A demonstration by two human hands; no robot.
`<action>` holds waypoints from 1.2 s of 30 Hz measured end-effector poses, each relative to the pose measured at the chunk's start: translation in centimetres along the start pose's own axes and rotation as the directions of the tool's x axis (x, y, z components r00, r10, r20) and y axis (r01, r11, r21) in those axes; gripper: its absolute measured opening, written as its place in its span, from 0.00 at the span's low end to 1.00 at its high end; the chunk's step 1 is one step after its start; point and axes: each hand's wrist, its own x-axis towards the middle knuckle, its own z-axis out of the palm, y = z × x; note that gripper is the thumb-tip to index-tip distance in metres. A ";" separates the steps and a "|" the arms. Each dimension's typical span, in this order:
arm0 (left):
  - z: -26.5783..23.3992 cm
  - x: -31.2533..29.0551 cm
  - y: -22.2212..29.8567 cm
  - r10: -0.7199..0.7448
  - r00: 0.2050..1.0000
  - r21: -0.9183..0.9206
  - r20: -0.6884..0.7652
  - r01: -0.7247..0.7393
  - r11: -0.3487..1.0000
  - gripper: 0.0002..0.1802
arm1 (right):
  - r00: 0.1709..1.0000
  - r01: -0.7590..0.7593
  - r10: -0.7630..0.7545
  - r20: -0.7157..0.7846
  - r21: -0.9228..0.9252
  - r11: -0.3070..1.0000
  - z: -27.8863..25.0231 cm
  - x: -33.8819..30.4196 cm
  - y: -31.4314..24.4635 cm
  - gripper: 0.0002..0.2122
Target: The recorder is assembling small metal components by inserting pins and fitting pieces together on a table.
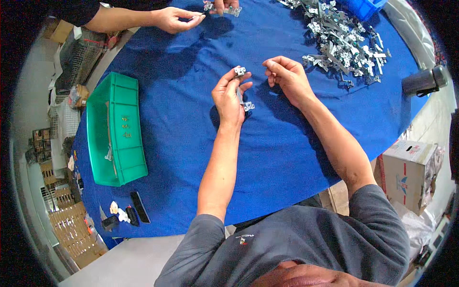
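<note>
Near the middle of the blue-covered table, my left hand (227, 103) is closed around a small silvery metal bracket (248, 106). One pierced end of it shows at the fingertips and the other beside the palm; the fingers hide part of its middle. To the right, apart from the bracket, my right hand (292, 82) has its thumb and index finger pinched together. Whatever may be between those fingertips is too small to make out. A heap of similar metal brackets (342, 45) lies beyond my right hand, at the far right.
Across the table, a co-worker's hands (178, 20) handle another bracket (233, 11). A green crate (129, 165) stands at the left, with a phone (140, 207) nearer me. A blue bin (368, 6) is at the far right; a dark bottle (424, 81) lies at the right edge.
</note>
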 end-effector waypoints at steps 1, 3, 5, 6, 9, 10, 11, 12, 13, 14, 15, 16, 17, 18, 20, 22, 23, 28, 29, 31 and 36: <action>0.0 0.3 -0.1 0.004 1.000 -0.008 0.010 -0.004 1.000 0.14 | 1.000 0.006 -0.006 0.001 -0.004 1.000 -0.1 0.2 -0.2 0.08; -0.1 0.0 -0.1 0.006 1.000 -0.009 0.005 -0.006 1.000 0.13 | 1.000 0.013 -0.013 0.015 0.005 1.000 -0.2 0.1 0.1 0.08; -0.2 0.0 -0.2 -0.010 1.000 -0.001 -0.001 0.010 1.000 0.13 | 1.000 -0.008 0.008 0.015 -0.004 1.000 -0.2 0.1 0.2 0.08; 0.0 -0.1 -0.2 -0.018 1.000 0.009 -0.014 0.018 1.000 0.13 | 1.000 -0.020 0.020 0.001 -0.002 1.000 -0.1 0.0 0.0 0.09; 0.1 -0.4 0.0 -0.001 1.000 0.024 -0.012 0.002 1.000 0.13 | 1.000 -0.011 0.011 0.019 -0.003 1.000 0.1 -0.1 -0.2 0.09; 0.2 -0.5 0.0 -0.004 1.000 0.025 -0.017 0.005 1.000 0.13 | 1.000 -0.017 0.017 0.019 -0.001 1.000 0.1 -0.2 -0.2 0.09; 0.3 -0.5 0.0 -0.003 1.000 0.019 -0.013 0.004 1.000 0.13 | 1.000 -0.015 0.015 0.014 -0.001 1.000 0.0 -0.2 -0.2 0.09; 0.3 -0.4 0.0 0.001 1.000 0.013 -0.006 0.000 1.000 0.13 | 1.000 -0.009 0.009 0.010 0.000 1.000 0.1 -0.1 -0.2 0.09; 0.2 -0.4 0.0 0.002 1.000 0.013 -0.008 -0.002 1.000 0.13 | 1.000 -0.010 0.010 0.012 0.001 1.000 0.0 -0.1 -0.1 0.09; 0.1 -0.3 -0.1 0.001 1.000 0.018 -0.002 -0.001 1.000 0.13 | 1.000 -0.012 0.012 0.011 -0.003 1.000 0.0 0.0 -0.1 0.09; 0.1 -0.3 -0.2 -0.002 1.000 0.021 0.005 0.002 1.000 0.13 | 1.000 -0.014 0.014 0.008 -0.006 1.000 0.0 0.0 -0.1 0.09; 0.0 -0.2 -0.2 -0.001 1.000 0.022 0.004 0.001 1.000 0.13 | 1.000 -0.014 0.014 0.009 -0.005 1.000 0.0 0.0 0.0 0.09; 0.0 -0.2 -0.2 0.002 1.000 0.017 0.008 -0.002 1.000 0.13 | 1.000 -0.006 0.006 0.015 -0.003 1.000 0.1 0.0 0.0 0.09; 0.1 -0.3 -0.2 0.003 1.000 0.010 0.013 -0.003 1.000 0.13 | 1.000 0.002 -0.002 0.019 -0.001 1.000 0.0 0.0 0.0 0.09; 0.2 -0.3 -0.1 0.004 1.000 0.007 0.014 -0.005 1.000 0.13 | 1.000 0.005 -0.005 0.022 -0.009 1.000 -0.1 0.1 0.0 0.09; 0.1 -0.2 -0.1 0.010 1.000 0.007 0.015 -0.010 1.000 0.13 | 1.000 0.009 -0.008 0.028 -0.014 1.000 -0.1 0.1 0.0 0.09; 0.1 -0.2 -0.2 0.010 1.000 0.010 0.016 -0.010 1.000 0.13 | 0.999 0.012 -0.011 0.030 -0.010 1.000 -0.1 0.0 0.0 0.09; 0.2 -0.3 -0.1 0.006 1.000 0.016 0.009 -0.006 1.000 0.14 | 1.000 0.002 -0.002 0.026 -0.002 1.000 -0.1 0.0 -0.1 0.08; 0.2 -0.3 -0.2 0.011 1.000 0.016 0.014 -0.012 1.000 0.13 | 1.000 0.003 -0.003 0.024 -0.002 1.000 -0.1 0.0 -0.2 0.08; 0.2 -0.4 -0.1 0.016 1.000 0.020 0.018 -0.016 1.000 0.13 | 1.000 0.003 -0.003 0.022 0.000 1.000 0.0 0.0 -0.1 0.08; 0.2 -0.4 0.0 0.012 1.000 0.038 0.014 -0.012 0.999 0.12 | 0.999 -0.004 0.003 0.045 0.015 1.000 0.0 0.0 -0.1 0.09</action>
